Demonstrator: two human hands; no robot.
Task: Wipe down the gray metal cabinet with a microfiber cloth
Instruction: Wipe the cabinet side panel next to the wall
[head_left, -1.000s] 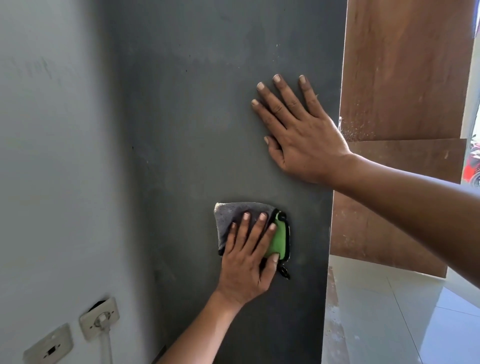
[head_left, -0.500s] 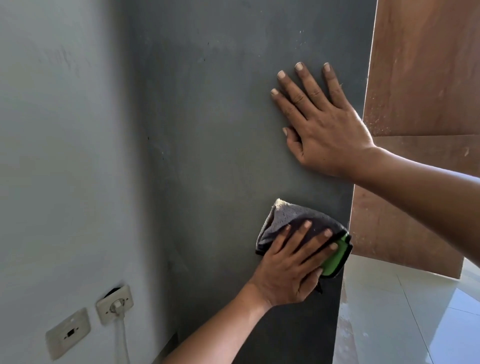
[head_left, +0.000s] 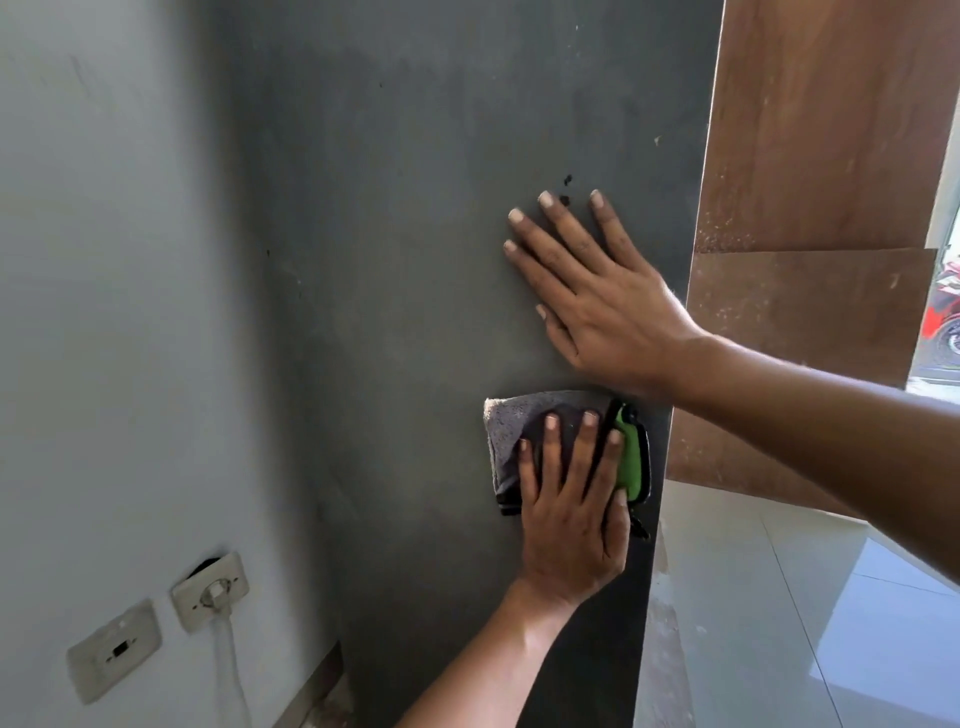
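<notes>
Cabinet (head_left: 415, 312): the dark gray side panel fills the middle of the head view, standing upright between a pale wall (head_left: 114, 312) on the left and a brown board (head_left: 831, 156) on the right.

Change from half a second ago: the cloth (head_left: 524, 431) then lay tilted, its green part pointing down toward the panel's right edge; it now sits squarer, with the left hand (head_left: 571, 519) pointing straight up rather than slanting right. The gap between the two hands has narrowed, and the cloth's top edge now lies just below the right hand (head_left: 597, 301).

Grip: the left hand presses the cloth flat against the panel, fingers straight and spread, not curled round it. Gray fabric shows above and to the left of the fingers; the green part with black trim shows to their right, near the panel's right edge. The right hand lies flat on the bare panel above the cloth, fingers spread, holding nothing. Small dark specks (head_left: 566, 182) sit just above its fingertips.

Surroundings: two wall sockets (head_left: 208, 592) lie low to the left of the left forearm, one with a white plug and cord. A pale tiled floor (head_left: 779, 597) lies to the right.
</notes>
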